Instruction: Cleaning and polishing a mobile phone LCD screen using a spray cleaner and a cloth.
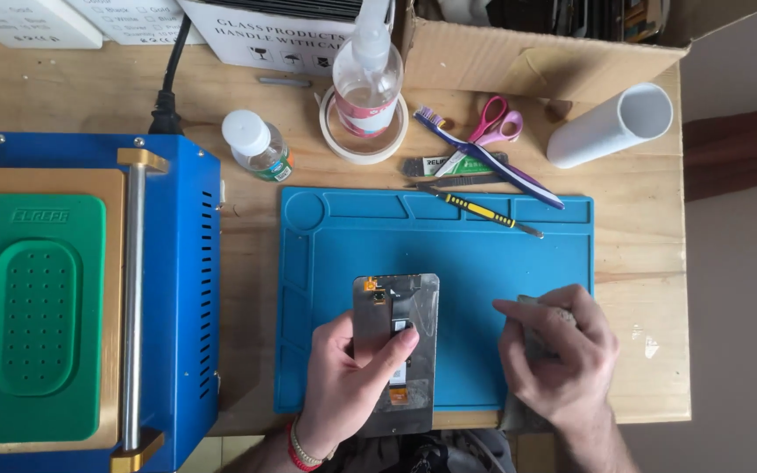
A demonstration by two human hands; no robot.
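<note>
A grey phone screen panel (400,302) lies face down on the blue work mat (475,263), with small orange flex parts at its top and bottom. My left hand (352,372) holds the panel from the left, thumb and fingers pressed on its back. My right hand (558,350) is to the right of the panel, apart from it, closed on a greyish cloth-like wad (543,307) over the mat's right side.
A blue machine (173,289) with a green pad (35,315) fills the left. Behind the mat lie a spray bottle (367,74) inside a tape roll (343,140), a small bottle (258,144), toothbrush (484,158), pink scissors (499,123), yellow-black tool (479,210), white tube (611,127) and cardboard box (527,48).
</note>
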